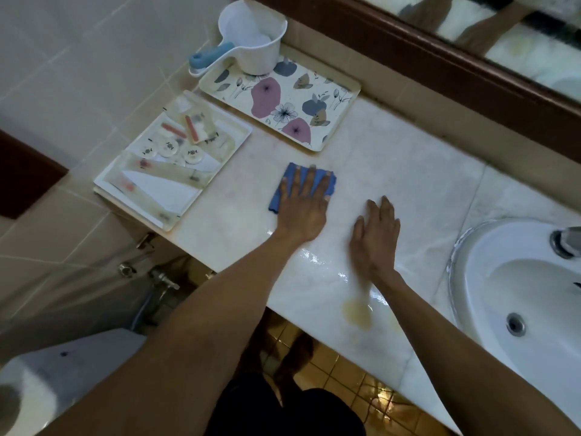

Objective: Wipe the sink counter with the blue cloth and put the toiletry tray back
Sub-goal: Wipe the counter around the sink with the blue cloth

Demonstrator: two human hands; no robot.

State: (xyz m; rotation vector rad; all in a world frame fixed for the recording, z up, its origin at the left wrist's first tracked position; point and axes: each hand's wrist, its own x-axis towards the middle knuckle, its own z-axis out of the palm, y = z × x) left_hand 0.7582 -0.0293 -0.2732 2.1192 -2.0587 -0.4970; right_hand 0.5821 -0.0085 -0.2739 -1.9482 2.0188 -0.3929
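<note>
My left hand (304, 205) presses flat, fingers spread, on the folded blue cloth (292, 177) on the pale marble sink counter (408, 184). My right hand (375, 234) rests flat on the bare counter just to the right of it, fingers apart, holding nothing. The white toiletry tray (239, 133), filled with wrapped toiletries and round soaps, sits at the counter's left end, overhanging the edge. A flowered tray (339, 99) lies behind it against the wall, empty apart from a white scoop.
A white water scoop with a blue handle (251, 42) stands on the flowered tray's far corner. The white basin (490, 278) with a tap (567, 240) is at right. A yellowish stain (358, 313) marks the counter's front edge. A mirror frame (440, 55) runs along the back.
</note>
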